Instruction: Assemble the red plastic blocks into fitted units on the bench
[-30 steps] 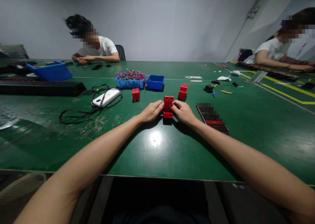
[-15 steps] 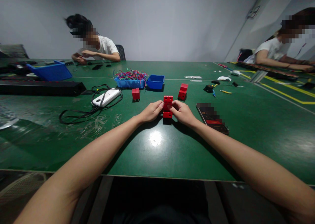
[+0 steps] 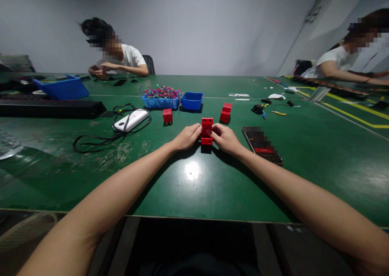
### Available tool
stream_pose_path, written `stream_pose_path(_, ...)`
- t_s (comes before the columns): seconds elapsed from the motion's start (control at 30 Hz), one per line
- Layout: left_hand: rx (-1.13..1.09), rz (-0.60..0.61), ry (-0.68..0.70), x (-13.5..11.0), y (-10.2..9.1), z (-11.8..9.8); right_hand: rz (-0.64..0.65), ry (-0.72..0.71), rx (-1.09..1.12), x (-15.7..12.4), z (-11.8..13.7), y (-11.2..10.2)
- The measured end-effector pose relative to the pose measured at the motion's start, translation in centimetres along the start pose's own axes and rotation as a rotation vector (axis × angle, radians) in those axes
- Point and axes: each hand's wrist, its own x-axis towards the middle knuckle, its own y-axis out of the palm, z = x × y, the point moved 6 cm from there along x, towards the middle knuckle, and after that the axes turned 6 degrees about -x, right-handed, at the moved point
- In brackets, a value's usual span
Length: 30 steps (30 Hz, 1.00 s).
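A red plastic block assembly (image 3: pixel 207 131) stands on the green table (image 3: pixel 194 187) in front of me. My left hand (image 3: pixel 187 137) grips its left side and my right hand (image 3: pixel 225 138) grips its right side, fingers pinched around the middle. Two more red blocks lie beyond: one (image 3: pixel 167 115) to the left and one (image 3: pixel 225 112) to the right.
A phone (image 3: pixel 261 145) lies right of my right hand. A white device (image 3: pixel 131 119) with a black cable sits left. Blue trays, one with coloured wires (image 3: pixel 161 97) and one (image 3: pixel 192 100) beside it, stand farther back. Two other people sit at the far left and far right.
Both hands stay on the red assembly almost unmoved. The person at the far left has raised a hand slightly; the person at the right has shifted an arm.
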Motion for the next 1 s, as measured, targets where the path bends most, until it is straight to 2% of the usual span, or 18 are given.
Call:
stream_pose_path(0.33, -0.015, 0.009, 0.036, -0.3, -0.1, -0.9, 0.004, 0.018, 0.014, 0.1, -0.2, 0.1)
stream_pose_path(0.47, 0.142, -0.029, -0.007, -0.3, -0.4, -1.0, 0.011, 0.02, 0.014, 0.1, -0.2, 0.1)
stream_pose_path(0.53, 0.302, -0.092, -0.061, -0.3, -1.0, -0.9, 0.009, 0.016, -0.001, 0.1, -0.1, 0.1)
stream_pose_path(0.6, 0.421, -0.207, -0.097, -0.3, -2.0, -1.0, 0.002, 0.016, -0.013, 0.1, 0.1, 0.0)
stream_pose_path(0.8, 0.49, -0.592, -0.105, -0.9, -6.0, -1.0, 0.014, 0.017, -0.039, -0.1, 0.5, -0.1)
stream_pose_path(0.9, 0.516, -0.712, -0.153, -1.2, -8.5, 0.5, 0.036, 0.0, -0.025, -0.3, 0.9, 0.1)
stream_pose_path(1.0, 0.481, -0.73, -0.192, -1.5, -10.8, 2.8, 0.042, -0.01, -0.018, -0.4, 1.1, 0.1)
